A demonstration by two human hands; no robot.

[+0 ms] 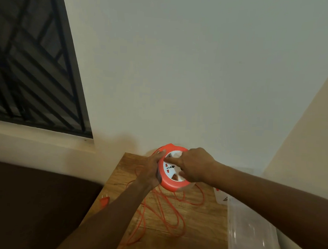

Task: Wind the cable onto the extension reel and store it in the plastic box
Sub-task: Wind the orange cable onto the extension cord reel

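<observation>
Both forearms come in from the bottom of the frame and meet at the extension reel [173,169], just below centre. Left hand [150,170] wraps the reel's left rim, fingers curled along the orange edge, so it's gripping the reel. Right hand [192,166] sits on the white socket face with the index finger stretched out across it and the thumb tucked into one of the cutouts lower down; looks like a grip on the hub, though the other fingers are hidden behind the knuckles.

Reel is tilted up on its edge at the far end of the wooden table [202,220], right by the wall [180,68]. Not much room behind it. Most of the orange cable [176,217] is still loose, sprawled in loops over the middle of the tabletop and running off toward the bottom edge of the frame. Orange plug [104,200] hangs at the table's left edge, over the dark brown surface [33,203] lower left.

Clear plastic box [248,231] sits lower right on the table, near the right edge, partly under the right forearm, apart from the cable loops. Barred window [30,62] fills the upper left.
</observation>
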